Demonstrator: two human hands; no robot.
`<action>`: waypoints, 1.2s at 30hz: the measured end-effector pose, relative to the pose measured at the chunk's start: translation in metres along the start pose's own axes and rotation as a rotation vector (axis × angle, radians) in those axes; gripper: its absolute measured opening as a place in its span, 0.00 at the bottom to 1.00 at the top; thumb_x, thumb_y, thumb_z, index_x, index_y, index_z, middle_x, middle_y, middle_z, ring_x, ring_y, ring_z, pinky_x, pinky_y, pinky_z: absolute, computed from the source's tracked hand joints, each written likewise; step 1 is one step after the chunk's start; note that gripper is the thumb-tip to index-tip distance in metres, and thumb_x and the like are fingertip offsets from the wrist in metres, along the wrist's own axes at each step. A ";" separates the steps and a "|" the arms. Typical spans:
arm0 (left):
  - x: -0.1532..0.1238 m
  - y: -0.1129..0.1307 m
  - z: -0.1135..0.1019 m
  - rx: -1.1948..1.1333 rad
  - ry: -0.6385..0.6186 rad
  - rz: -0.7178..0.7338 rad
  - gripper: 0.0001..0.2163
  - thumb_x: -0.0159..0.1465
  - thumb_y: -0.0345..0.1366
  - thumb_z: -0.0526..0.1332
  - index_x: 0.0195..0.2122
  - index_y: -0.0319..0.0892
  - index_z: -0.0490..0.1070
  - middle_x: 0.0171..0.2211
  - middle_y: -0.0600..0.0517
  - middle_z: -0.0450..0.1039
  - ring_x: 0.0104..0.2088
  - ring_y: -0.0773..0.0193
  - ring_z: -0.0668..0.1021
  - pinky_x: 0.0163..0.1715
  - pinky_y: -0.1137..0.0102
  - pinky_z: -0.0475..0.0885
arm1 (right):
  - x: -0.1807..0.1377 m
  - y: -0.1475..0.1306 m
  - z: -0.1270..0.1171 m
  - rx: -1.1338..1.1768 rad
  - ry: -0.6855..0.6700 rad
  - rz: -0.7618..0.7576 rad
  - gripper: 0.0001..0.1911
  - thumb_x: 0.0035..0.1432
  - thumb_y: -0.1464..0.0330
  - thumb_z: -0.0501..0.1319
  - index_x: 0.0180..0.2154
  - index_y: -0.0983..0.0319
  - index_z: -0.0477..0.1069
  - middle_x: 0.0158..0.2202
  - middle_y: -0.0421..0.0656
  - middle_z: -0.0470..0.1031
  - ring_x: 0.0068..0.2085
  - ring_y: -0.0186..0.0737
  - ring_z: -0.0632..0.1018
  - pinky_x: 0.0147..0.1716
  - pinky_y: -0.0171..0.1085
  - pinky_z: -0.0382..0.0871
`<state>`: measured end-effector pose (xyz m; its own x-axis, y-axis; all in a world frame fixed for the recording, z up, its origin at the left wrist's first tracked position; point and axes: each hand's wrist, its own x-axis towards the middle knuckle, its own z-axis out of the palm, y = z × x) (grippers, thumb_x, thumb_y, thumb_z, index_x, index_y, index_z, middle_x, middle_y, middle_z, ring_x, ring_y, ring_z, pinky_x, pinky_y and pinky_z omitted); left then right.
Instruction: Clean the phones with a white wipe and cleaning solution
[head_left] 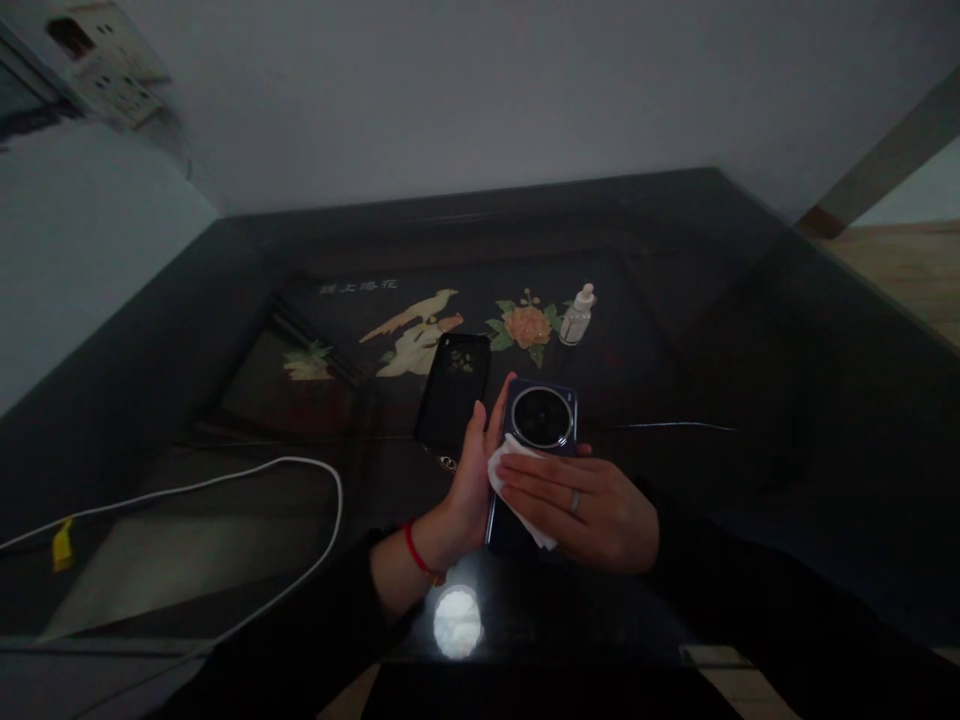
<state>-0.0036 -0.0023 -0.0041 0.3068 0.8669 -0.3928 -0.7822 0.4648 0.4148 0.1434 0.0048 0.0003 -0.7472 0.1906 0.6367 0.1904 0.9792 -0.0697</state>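
Note:
A dark blue smartphone is held over the table, its back with the big round camera ring facing up. My left hand, with a red cord bracelet at the wrist, grips the phone from the left side and below. Pressed against the phone's back under the camera ring is a folded white tissue. My right hand, wearing a ring, holds that tissue under its fingers. Just beyond my left hand lies a black phone case with a small metal charm at its lower end.
A small dropper bottle stands upright on the dark glossy table, past the phone. A white cable with a yellow tag loops across the left side. Walls border the table's far and left edges.

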 end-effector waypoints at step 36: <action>0.001 0.005 0.004 -0.003 -0.095 -0.098 0.25 0.68 0.48 0.43 0.67 0.66 0.42 0.56 0.51 0.71 0.47 0.48 0.78 0.50 0.44 0.66 | 0.000 -0.018 -0.002 0.084 -0.035 -0.090 0.15 0.66 0.76 0.50 0.44 0.73 0.75 0.46 0.51 0.80 0.52 0.45 0.77 0.51 0.39 0.76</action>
<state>-0.0043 0.0017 0.0010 0.4323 0.8304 -0.3517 -0.7473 0.5481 0.3757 0.1416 -0.0125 0.0033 -0.7811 0.1025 0.6160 0.0687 0.9946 -0.0784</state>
